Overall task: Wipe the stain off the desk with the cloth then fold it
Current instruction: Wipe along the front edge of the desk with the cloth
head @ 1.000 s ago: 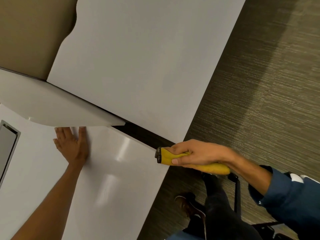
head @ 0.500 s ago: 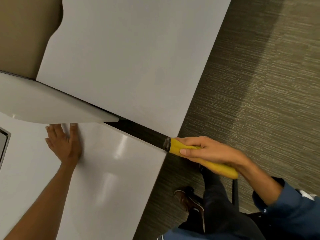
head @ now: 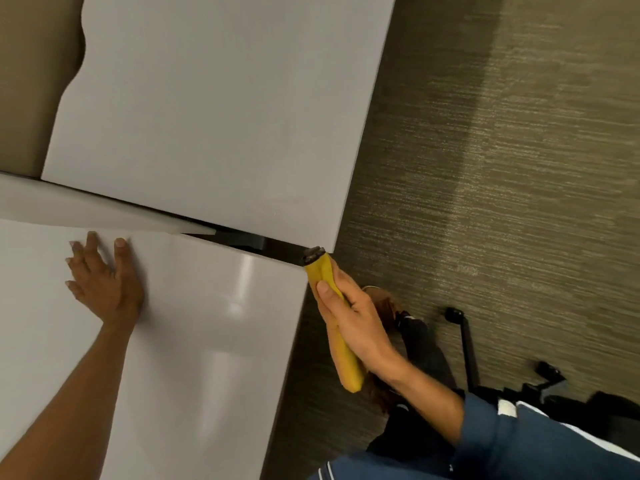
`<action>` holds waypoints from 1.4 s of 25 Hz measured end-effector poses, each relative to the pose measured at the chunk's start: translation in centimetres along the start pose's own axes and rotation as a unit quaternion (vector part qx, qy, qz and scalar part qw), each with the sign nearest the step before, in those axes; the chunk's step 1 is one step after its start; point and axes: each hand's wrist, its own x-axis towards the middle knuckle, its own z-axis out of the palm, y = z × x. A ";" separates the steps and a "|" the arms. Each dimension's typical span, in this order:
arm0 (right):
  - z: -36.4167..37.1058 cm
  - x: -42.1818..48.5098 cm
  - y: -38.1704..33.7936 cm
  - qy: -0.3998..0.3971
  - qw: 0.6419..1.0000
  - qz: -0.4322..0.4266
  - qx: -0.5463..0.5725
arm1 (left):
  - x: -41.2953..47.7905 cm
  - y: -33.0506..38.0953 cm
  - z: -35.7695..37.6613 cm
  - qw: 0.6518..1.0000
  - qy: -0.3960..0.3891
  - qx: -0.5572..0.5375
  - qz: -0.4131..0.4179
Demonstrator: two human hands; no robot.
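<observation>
Broadly, room: ribbed grey-brown carpet (head: 502, 168) filled the right side, and a tan wall (head: 31, 81) stood at upper left.
Desks: a white far desk (head: 214, 109) lay above the near white desk (head: 194, 341), with a dark gap (head: 277, 245) running between them down to the right.
Panel: a pale panel (head: 86, 211) slanted over the gap from the left edge.
Chair: a black chair base (head: 467, 344) stood on the carpet at lower right.
Sleeve: a blue sleeve (head: 519, 441) covered the right forearm.
Left hand: the left hand (head: 104, 282) lay flat on the near desk, fingers spread, palm down, gripping nothing.
Right hand: the right hand (head: 349, 317) was wrapped around the cloth just off the near desk's right edge, thumb pressed along its side.
Cloth: the cloth (head: 334, 317) appeared as a tight yellow roll with its long axis running from lower right to upper left.
Cloth tip: its dark upper end (head: 313, 255) pointed at the mouth of the gap, near the far desk's corner; whether it touched either desk could not be told.
</observation>
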 end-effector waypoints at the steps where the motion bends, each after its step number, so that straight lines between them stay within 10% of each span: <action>1: 0.9 -0.4 0.4 0.012 1.000 -0.004 0.013 | 0.0 0.0 0.0 1.000 0.001 0.002 0.001; 35: 8.7 -6.9 8.8 0.167 0.957 -0.140 -0.193 | -0.1 -0.4 0.4 0.999 0.016 -0.023 0.026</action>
